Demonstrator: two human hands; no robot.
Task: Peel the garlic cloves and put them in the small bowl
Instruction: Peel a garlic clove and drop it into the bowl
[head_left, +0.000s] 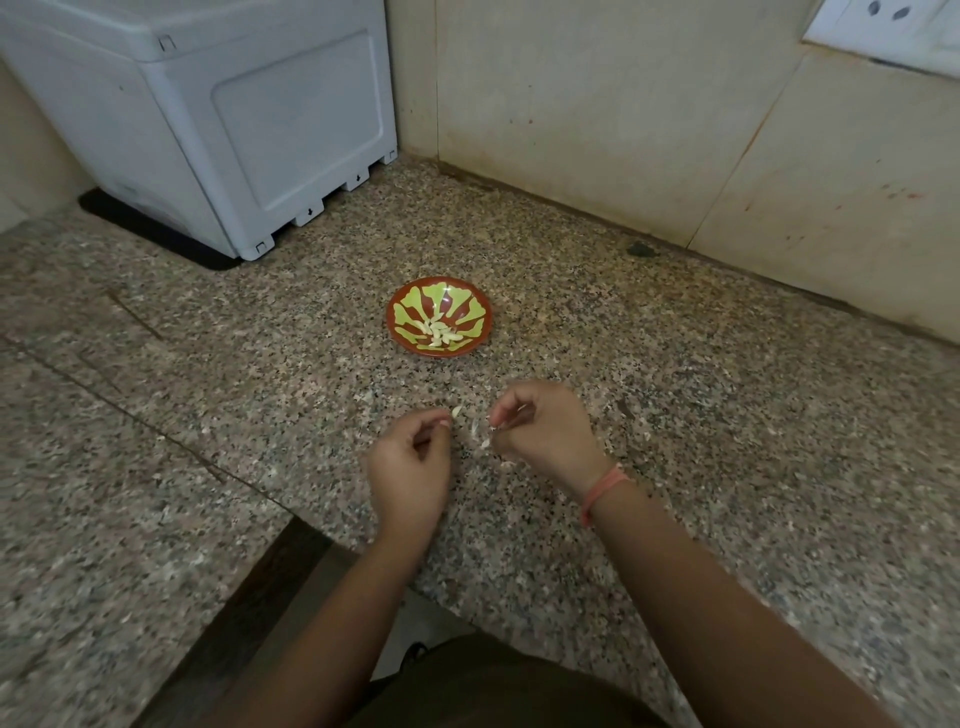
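Left hand pinching a garlic clove, right hand pinching what looks like peel, and that fingertip-only grip could drop it short of the small bowl.

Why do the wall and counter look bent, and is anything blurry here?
Head view: the wide lens bows the wall and countertop lines; light is soft, shadows faint; the small bowl is sharp with slight glare; left hand, garlic clove and right hand are slightly smeared; corners blur most.
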